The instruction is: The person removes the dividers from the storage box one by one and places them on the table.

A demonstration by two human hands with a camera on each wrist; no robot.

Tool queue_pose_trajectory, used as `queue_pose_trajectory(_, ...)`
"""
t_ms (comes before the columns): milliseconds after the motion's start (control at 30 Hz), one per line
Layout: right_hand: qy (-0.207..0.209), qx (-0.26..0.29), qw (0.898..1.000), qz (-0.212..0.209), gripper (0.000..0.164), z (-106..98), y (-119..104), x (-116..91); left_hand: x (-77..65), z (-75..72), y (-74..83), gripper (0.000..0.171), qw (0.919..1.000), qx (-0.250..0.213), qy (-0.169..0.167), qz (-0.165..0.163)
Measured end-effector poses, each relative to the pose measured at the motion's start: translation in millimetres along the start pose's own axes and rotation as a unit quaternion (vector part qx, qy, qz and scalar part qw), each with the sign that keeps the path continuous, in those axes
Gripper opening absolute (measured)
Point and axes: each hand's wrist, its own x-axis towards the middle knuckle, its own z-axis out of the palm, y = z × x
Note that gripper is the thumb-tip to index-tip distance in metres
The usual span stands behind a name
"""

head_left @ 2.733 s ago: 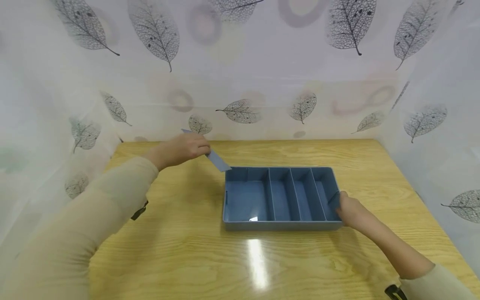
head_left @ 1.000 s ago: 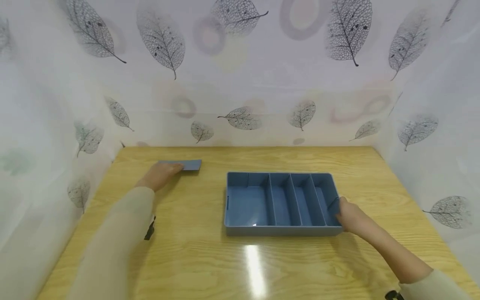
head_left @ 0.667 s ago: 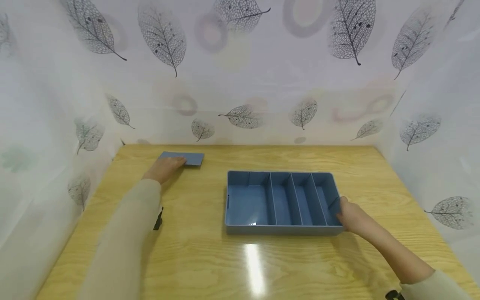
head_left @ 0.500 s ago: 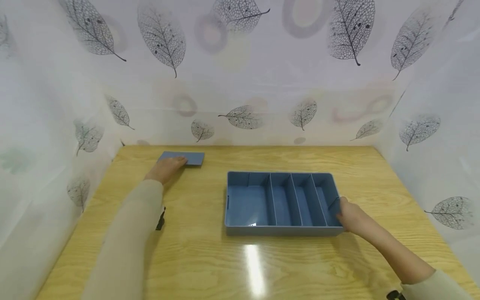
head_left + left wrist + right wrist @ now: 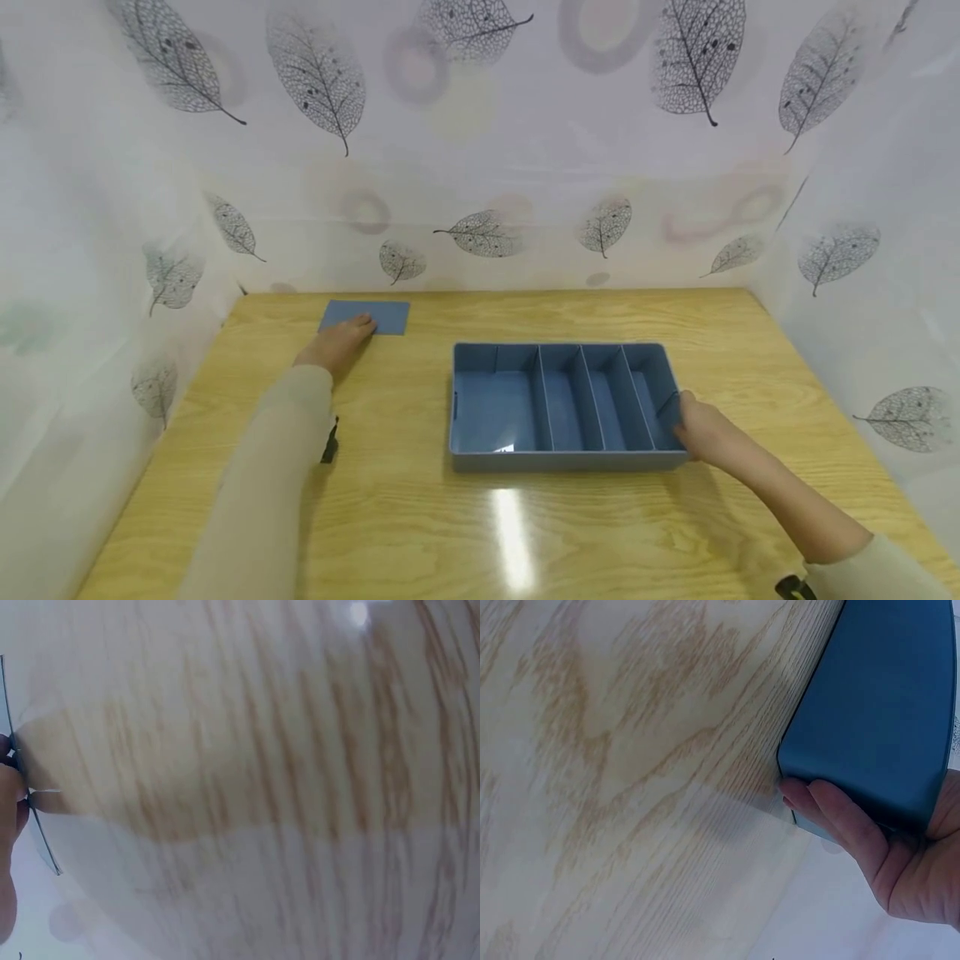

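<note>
A blue compartment box [image 5: 566, 462] sits on the wooden table, with one wide section on the left and several narrow ones to the right. My right hand [image 5: 708, 429] grips its right end near the front corner; in the right wrist view the fingers [image 5: 840, 817] curl against the outer wall. At the table's back left, a flat blue rectangular panel [image 5: 390, 317] lies almost level on the wood. My left hand [image 5: 341, 342] pinches its near edge, the fingertips over its top. Only its thin edge and part of the thumb and fingertips show in the left wrist view.
The wooden table [image 5: 390, 517] spreads around the box, with a bright light reflection in front. White leaf-printed sheeting [image 5: 480, 158] stands behind the table and along both sides. A dark strap [image 5: 330, 442] is at the left wrist.
My left hand has carried the panel from above the box's back-left corner to the table's back left and laid it down from a tilt to nearly flat. The right hand and box have stayed put.
</note>
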Motion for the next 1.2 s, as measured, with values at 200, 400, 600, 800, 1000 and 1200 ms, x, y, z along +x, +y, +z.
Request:
queue_pose_trajectory(200, -0.004, 0.006, 1.0, -0.003, 0.022, -0.8, -0.3, -0.5, 1.0, -3.7, 0.1, 0.044, 0.9992, -0.017, 0.035, 0.004)
queue_pose_trajectory(400, 0.012, -0.002, 1.0, -0.005, 0.021, 0.7, -0.7, -0.2, 8.2, -5.5, -1.0, 0.03, 0.9818, -0.014, 0.16, 0.101)
queue_pose_trajectory(600, 0.007, 0.002, 1.0, 0.011, 0.022, 0.3, -0.7, -0.6, 17.0, -4.8, 11.0, 0.029, 0.944, -0.002, 0.245, 0.222)
queue_pose_trajectory(800, 0.009, 0.004, 1.0, 0.008, 0.022, 1.0, -1.4, -0.1, 18.6, -10.3, 27.6, 0.033, 0.9236, -0.01, 0.262, 0.28)
queue_pose_trajectory(1000, 0.012, 0.002, 1.0, 0.009, 0.02, 0.6, -3.3, -1.5, 18.0, -21.6, 48.3, 0.037, 0.8997, -0.019, 0.29, 0.326)
queue_pose_trajectory(1200, 0.006, 0.006, 1.0, 0.018, 0.022, -0.3, -4.0, -2.4, 18.5, -41.4, 70.9, 0.039, 0.8934, -0.014, 0.279, 0.352)
